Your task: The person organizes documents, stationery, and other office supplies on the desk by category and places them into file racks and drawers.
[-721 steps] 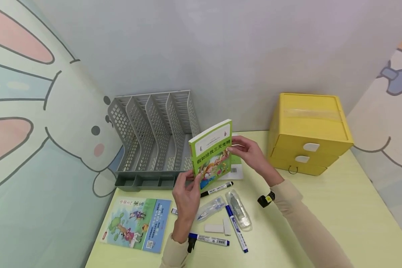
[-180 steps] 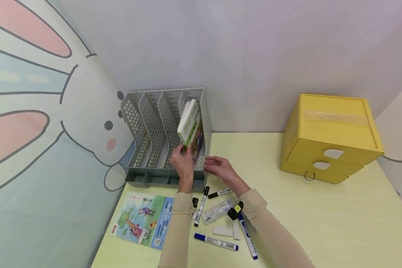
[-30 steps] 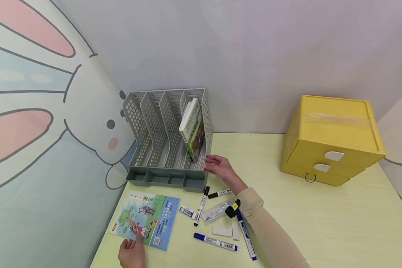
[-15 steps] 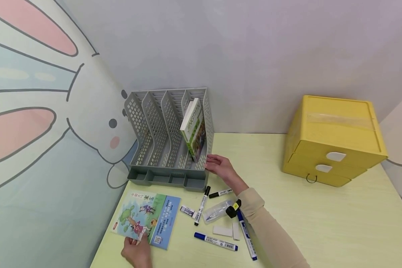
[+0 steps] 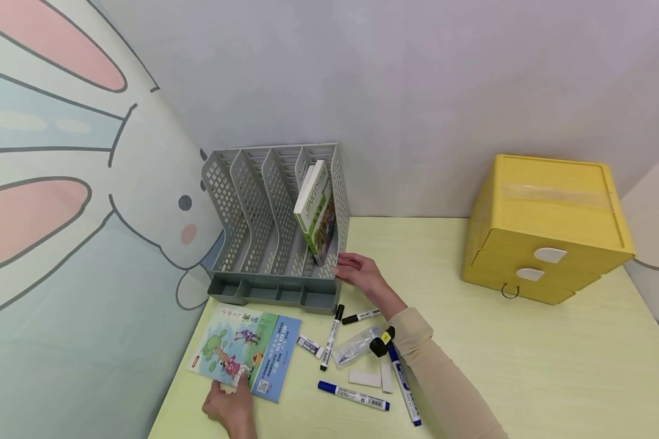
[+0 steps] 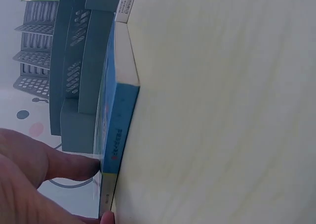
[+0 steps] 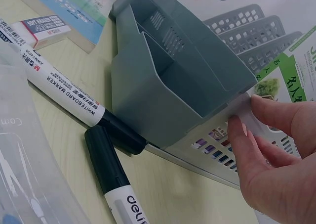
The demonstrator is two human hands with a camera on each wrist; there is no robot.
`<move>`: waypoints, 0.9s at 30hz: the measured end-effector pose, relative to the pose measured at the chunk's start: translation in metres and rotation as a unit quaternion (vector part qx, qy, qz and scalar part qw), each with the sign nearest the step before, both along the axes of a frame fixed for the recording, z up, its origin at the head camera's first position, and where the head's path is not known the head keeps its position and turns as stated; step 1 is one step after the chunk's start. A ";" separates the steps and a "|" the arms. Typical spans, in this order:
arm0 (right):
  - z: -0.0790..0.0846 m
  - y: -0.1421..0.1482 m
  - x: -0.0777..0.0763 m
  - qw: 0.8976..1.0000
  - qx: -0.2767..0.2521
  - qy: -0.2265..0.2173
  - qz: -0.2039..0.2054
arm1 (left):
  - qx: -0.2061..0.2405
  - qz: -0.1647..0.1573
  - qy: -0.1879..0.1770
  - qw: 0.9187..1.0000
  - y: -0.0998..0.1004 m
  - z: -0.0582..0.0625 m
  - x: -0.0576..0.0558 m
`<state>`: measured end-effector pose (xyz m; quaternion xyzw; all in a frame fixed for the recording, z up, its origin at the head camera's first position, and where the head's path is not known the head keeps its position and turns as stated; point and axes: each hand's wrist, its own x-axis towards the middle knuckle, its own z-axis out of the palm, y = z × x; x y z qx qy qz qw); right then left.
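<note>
In the head view, my left hand [image 5: 232,407] pinches the near edge of a picture book [image 5: 241,347] lying at the desk's left. The left wrist view shows the thumb [image 6: 74,165] on its cover and a fingertip at the lower edge, by the blue spine. My right hand [image 5: 362,277] grips the right side wall of a grey book rack [image 5: 248,189]. In the right wrist view its thumb is on the inner side and its fingers are outside. Books with white and green spines [image 5: 314,204] lean upright in the rack's rightmost slot.
Blue-capped markers [image 5: 354,396], black-capped markers [image 5: 332,337], a boxed eraser [image 5: 310,346], white blocks [image 5: 364,378] and a clear pen pack [image 5: 356,346] lie between the arms. A yellow drawer box [image 5: 549,207] stands at the right. Walls rise behind and at the left.
The green book once held in both hands now stands in the rack. My left hand has left the rack for the picture book, which has shifted slightly right and away. The right hand stays put.
</note>
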<state>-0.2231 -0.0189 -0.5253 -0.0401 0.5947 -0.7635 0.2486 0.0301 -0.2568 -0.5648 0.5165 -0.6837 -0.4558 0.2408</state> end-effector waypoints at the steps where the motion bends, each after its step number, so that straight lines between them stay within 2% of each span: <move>1: 0.000 0.000 0.000 1.000 0.001 0.001 0.001 | -0.001 0.000 -0.002 1.000 0.001 -0.001 -0.001; 10: -0.002 0.000 0.000 1.000 0.004 0.003 0.004 | -0.020 0.017 0.047 0.999 0.000 0.000 -0.004; 13: 0.000 0.000 0.000 1.000 0.005 0.001 0.002 | 0.010 0.024 0.051 0.998 -0.001 0.002 -0.005; 18: -0.002 0.001 -0.001 1.000 0.005 0.001 0.002 | 0.087 0.021 0.070 0.994 0.000 0.006 -0.008; 22: -0.003 0.000 -0.001 1.000 0.003 0.003 0.000 | 0.110 0.035 0.078 0.990 0.001 0.009 -0.010; 27: -0.004 0.000 -0.001 1.000 0.001 0.000 -0.001 | 0.135 0.064 0.107 0.983 0.000 0.011 -0.011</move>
